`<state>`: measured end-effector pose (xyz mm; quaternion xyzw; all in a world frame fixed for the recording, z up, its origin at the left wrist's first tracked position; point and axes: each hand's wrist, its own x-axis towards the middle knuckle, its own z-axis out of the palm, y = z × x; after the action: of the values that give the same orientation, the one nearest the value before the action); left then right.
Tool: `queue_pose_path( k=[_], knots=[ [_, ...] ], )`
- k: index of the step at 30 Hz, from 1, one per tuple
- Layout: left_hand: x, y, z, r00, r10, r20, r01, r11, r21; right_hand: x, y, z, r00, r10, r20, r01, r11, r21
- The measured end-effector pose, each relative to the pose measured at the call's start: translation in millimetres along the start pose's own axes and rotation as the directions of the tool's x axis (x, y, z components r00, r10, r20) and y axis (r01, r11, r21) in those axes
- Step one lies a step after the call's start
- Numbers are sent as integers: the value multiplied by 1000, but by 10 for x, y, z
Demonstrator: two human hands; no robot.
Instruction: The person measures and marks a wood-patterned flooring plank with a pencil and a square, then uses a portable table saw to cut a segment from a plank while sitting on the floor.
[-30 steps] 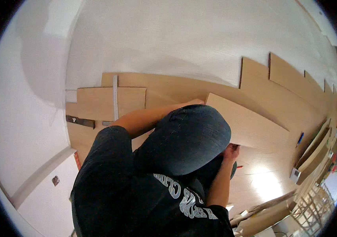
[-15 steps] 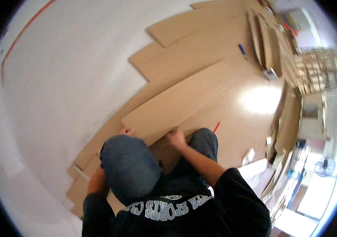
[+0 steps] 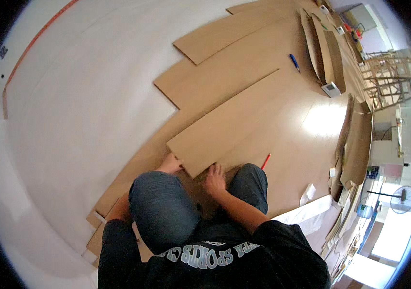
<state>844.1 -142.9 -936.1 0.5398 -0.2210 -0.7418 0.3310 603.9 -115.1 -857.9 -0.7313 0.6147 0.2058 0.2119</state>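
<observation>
A long light-brown plank (image 3: 220,120) lies over the installed planking in front of my knees, angled up to the right. My left hand (image 3: 171,164), partly hidden by my raised knee, grips its near short end at the left corner. My right hand (image 3: 214,180) is by the lower long edge near that end, fingers apart and slightly bent, resting at the floor. A red pencil (image 3: 266,161) lies right of my right knee.
Staggered plank rows (image 3: 191,82) border white underlay (image 3: 90,82) on the left. A blue tool (image 3: 294,62) lies beyond the plank. Opened cardboard packaging (image 3: 357,144), a white sheet (image 3: 301,212), a pedestal fan (image 3: 402,197) and wooden trestles (image 3: 388,86) stand or lie along the right.
The view has turned toward the plank's length. Since half a second ago, the plank's near end has shifted right and slightly down, with my left hand along; my right hand's fingers have spread.
</observation>
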Motion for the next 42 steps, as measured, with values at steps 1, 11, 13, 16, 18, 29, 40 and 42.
queue_pose_path(
  k=[1, 11, 13, 16, 18, 29, 40, 42],
  knots=[
    [62, 137, 142, 998, -53, -28, 54, 998, 26, 172, 187, 84, 998, 49, -39, -48, 998, 29],
    [407, 560, 204, 951, 174, 256, -299, 730, 615, 1112, 658, -1277, 912, -2, -410, 51, 993, 110],
    [304, 512, -80, 968, 251, 11, -192, 711, 676, 1234, 287, -1476, 918, -271, -291, 232, 959, -161],
    [166, 548, -294, 916, 399, 50, -341, 705, 622, 1768, 280, -1417, 894, -395, -210, 334, 902, -275],
    [90, 534, -345, 871, 476, 119, -425, 611, 667, 2054, 315, -1468, 919, -377, -118, 336, 903, -268],
    [217, 887, -445, 901, 409, 145, -399, 649, 647, 2261, 712, -1966, 968, -57, 243, 114, 968, -226],
    [2457, 3324, -956, 806, 569, -163, -344, 674, 654, 3484, 480, -1779, 850, 264, -456, -201, 962, 183],
    [3039, 3498, -1051, 823, 411, -391, -326, 907, 267, 3529, 491, -1779, 835, 273, -478, -191, 958, 214]
  ],
)
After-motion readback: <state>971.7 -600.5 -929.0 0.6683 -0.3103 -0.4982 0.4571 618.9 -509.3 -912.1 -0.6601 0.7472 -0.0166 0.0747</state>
